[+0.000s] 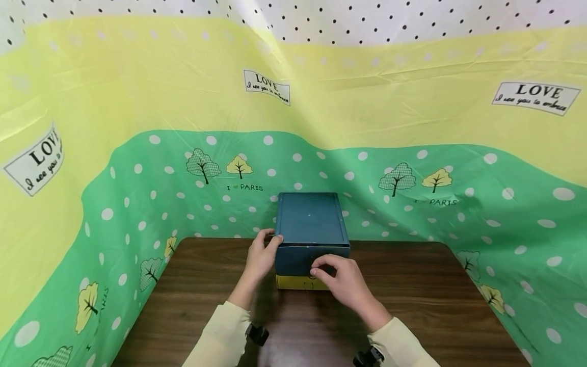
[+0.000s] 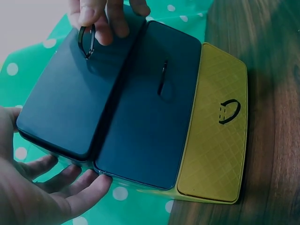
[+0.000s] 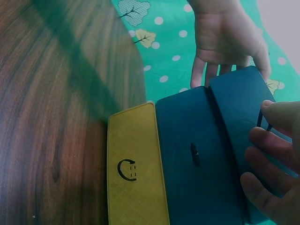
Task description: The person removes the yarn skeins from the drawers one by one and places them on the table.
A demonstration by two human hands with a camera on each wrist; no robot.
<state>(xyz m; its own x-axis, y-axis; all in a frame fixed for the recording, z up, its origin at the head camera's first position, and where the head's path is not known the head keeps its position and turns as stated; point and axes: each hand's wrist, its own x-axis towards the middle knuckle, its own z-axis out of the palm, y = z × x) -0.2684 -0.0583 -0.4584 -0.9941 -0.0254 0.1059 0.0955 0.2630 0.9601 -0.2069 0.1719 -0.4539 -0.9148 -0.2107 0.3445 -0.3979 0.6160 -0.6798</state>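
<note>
A small box of stacked drawers stands at the back of the table, its top dark blue. Its front has a blue top drawer, a blue middle drawer and a yellow bottom drawer. The top drawer juts slightly forward of the middle one. Against the box's left side rests my left hand, thumb at the upper edge and fingers extended along the side wall. My right hand pinches the black loop pull of the top drawer between thumb and index finger.
Dark wood tabletop lies under the box and the forearms. A patterned cloth in green, yellow and white hangs behind and on both sides. Another black loop hangs on the middle drawer, and a third loop on the yellow one.
</note>
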